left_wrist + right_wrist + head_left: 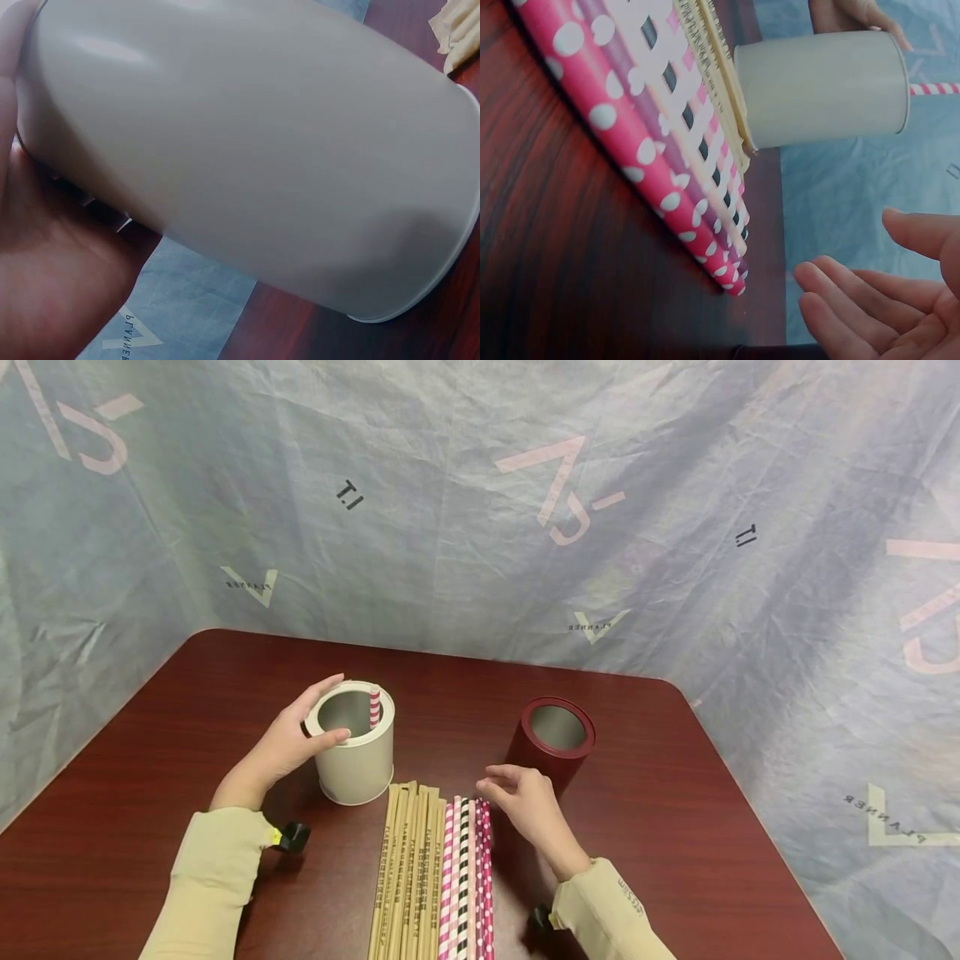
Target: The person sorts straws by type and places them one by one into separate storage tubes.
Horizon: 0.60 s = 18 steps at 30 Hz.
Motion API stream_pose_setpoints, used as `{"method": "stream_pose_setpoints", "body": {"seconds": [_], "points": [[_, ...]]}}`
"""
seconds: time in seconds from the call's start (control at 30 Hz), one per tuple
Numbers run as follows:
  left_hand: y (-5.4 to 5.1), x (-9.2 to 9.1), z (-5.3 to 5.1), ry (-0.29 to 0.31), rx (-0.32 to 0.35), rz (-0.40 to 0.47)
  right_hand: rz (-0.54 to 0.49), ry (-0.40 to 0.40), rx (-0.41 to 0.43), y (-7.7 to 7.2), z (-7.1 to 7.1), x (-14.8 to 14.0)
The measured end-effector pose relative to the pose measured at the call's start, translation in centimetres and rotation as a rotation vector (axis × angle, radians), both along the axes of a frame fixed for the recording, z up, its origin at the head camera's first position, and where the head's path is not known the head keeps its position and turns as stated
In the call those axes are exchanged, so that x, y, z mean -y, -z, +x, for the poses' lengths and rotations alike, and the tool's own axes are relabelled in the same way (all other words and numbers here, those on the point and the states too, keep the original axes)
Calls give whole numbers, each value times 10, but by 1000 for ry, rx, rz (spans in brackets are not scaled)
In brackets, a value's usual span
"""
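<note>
My left hand (281, 745) grips the rim of the white can (356, 770), thumb over the near edge and fingers round the far left side; its palm (60, 262) lies by the can wall (247, 142) in the left wrist view. One pink-and-white striped straw (374, 706) stands in that can. My right hand (534, 810) holds nothing, its fingers relaxed above the far ends of the patterned straws (465, 877), in front of the red can (551, 747). In the right wrist view its fingers (855, 304) are apart from the dotted pink straw (645, 150).
Several paper-wrapped straws (408, 868) lie side by side left of the patterned ones on the dark red table (450, 718). A grey printed cloth (450, 527) hangs behind the table and at its sides. The red can stands upright at the right.
</note>
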<state>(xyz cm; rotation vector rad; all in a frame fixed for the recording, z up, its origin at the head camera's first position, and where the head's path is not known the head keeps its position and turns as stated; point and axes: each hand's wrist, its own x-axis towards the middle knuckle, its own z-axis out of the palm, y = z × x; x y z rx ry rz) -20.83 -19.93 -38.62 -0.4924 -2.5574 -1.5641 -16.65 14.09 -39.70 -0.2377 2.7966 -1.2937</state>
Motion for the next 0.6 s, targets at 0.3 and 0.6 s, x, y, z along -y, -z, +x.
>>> {"method": "stream_pose_setpoints", "body": {"seconds": [0.3,0.6], "points": [[0,0,1,-3,6,0,175,-40,16,8,0,-4],[1,0,0,-3,4,1,290,-129,163,7,7,-6]]}}
